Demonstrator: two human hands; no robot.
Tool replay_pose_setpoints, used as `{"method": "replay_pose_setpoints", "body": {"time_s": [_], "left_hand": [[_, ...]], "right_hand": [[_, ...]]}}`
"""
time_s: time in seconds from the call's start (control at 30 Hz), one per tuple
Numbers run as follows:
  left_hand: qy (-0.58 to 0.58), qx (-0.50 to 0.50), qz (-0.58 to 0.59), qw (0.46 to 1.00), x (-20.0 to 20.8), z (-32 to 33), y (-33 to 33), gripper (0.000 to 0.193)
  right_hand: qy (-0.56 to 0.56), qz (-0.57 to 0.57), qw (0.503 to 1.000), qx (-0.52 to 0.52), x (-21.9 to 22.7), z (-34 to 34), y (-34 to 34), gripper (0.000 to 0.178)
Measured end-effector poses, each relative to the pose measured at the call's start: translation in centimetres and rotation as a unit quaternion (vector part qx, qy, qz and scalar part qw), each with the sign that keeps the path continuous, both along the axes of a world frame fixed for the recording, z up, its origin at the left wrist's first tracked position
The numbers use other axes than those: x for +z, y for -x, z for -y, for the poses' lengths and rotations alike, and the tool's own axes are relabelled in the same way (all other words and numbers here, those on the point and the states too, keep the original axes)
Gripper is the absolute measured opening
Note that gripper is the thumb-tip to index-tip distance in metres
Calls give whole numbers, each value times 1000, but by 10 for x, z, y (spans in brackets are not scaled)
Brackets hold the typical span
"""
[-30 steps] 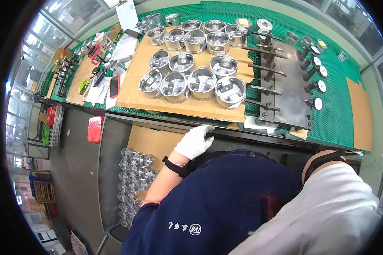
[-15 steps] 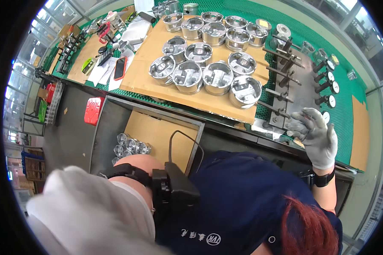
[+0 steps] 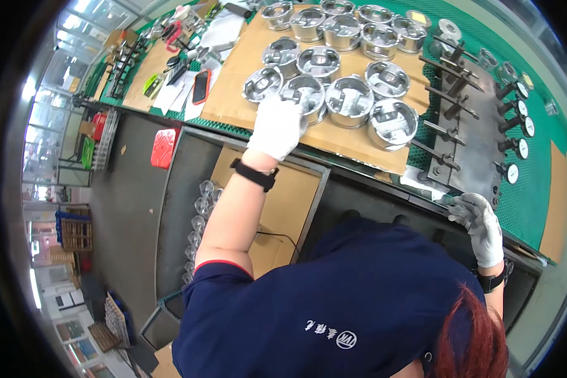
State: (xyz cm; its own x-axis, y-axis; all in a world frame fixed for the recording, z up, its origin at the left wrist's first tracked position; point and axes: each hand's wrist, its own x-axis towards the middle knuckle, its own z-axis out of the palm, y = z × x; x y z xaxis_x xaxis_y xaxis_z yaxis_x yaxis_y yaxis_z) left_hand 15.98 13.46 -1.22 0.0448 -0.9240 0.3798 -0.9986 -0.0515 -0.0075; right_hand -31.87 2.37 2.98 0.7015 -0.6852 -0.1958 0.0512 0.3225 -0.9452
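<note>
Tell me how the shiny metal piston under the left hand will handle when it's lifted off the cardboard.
The piston looks like solid machined metal, so probably stiff and fairly heavy for its size. Its polished skirt may be slippery, though the gloved left hand should help the grip. It sits on a flat end on the cardboard sheet, so unlikely to tip; laid on its side, it would probably roll.

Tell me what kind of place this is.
Likely an engine-parts inspection or assembly bench in a factory. Rows of machined metal pistons sit on cardboard over a green mesh mat, beside a steel fixture plate with dial gauges. The gloved left hand reaches to the pistons.
</note>
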Motion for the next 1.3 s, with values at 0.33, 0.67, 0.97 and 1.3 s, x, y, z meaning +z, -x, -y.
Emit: {"method": "replay_pose_setpoints", "body": {"time_s": [0.33,0.67,0.97,1.3], "left_hand": [[-9,242,-418,876,30,-44,107,47],[94,165,-818,542,116,3,296,37],[-23,20,-901,433,45,80,348,45],[-12,-187,-312,932,40,127,335,80]], "right_hand": [[44,-132,982,124,-2,47,14,37],[213,-63,943,250,11,104,32,78],[381,-18,913,143,-16,119,58,122],[650,-213,729,27,-24,138,48,97]]}}
